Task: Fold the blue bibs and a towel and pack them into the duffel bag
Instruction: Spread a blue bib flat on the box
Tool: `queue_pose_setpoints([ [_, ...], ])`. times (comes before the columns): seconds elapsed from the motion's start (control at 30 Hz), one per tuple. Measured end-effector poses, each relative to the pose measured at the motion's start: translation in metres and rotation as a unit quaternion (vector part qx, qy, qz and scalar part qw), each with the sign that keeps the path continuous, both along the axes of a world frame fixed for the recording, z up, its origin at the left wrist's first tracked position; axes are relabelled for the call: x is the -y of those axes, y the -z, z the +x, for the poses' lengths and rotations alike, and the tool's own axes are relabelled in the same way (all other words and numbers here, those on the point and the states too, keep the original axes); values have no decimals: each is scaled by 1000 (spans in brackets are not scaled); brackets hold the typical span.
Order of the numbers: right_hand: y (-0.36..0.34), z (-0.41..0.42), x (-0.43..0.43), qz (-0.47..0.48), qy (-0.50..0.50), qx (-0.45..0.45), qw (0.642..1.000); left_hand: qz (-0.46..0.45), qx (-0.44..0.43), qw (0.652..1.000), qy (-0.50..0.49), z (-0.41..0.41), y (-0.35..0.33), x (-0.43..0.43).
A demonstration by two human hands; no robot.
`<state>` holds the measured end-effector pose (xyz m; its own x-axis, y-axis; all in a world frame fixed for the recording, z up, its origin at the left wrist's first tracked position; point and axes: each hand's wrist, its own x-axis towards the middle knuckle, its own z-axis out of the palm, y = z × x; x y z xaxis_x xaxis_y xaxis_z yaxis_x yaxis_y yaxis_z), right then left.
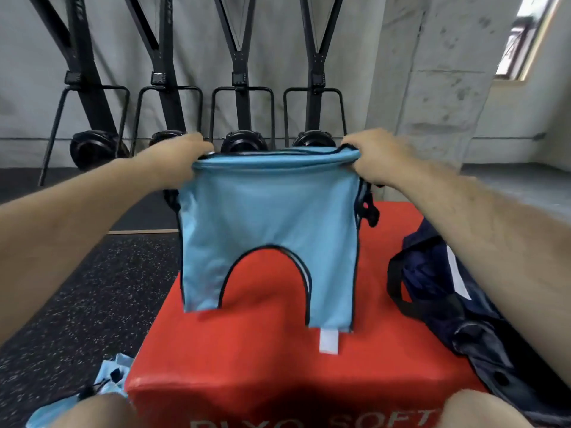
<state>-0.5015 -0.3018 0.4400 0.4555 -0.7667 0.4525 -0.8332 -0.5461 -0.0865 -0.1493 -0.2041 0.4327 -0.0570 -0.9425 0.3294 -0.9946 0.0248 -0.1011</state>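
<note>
Knees fill the bottom edge of the frame, pressed up to the red soft box [278, 359] that takes up the lower centre. Right of it, the navy duffel bag [482, 304] slumps over the box's right edge, its black strap looped toward the middle. At centre hangs the blue bib [268, 217], neck cut-out downward and its lower hem near the box top. The left hand [188, 156] pinches the upper left corner and the right hand [374, 159] the upper right, both clenched on the rolled top edge. More blue bibs [108, 381] lie crumpled at lower left on the speckled floor. To fold well, I'd keep the top edge taut and level, lower the bib flat onto the box, then bring the corners together evenly.
</note>
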Motion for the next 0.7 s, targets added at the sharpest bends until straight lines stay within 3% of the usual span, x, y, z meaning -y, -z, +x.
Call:
queue_pose_setpoints([
  [0.07,-4,6,20,-82,16,52,995,-63,27,998,-15,3,-13,15],
  [0.2,4,3,34,-137,-21,146,980,-186,5,981,45,8,-11,21],
  [0.33,64,-6,25,-134,-69,133,980,-182,-26,982,34,2,50,10],
  [0.47,177,-11,11,-9,-40,54,998,-14,-78,995,-53,-19,155,-6],
  [0.6,275,-9,-17,217,-25,-29,975,201,-177,961,-71,-49,258,-26],
  [0.7,297,-5,-16,285,-4,-96,954,210,-179,959,-62,-59,295,-31],
])
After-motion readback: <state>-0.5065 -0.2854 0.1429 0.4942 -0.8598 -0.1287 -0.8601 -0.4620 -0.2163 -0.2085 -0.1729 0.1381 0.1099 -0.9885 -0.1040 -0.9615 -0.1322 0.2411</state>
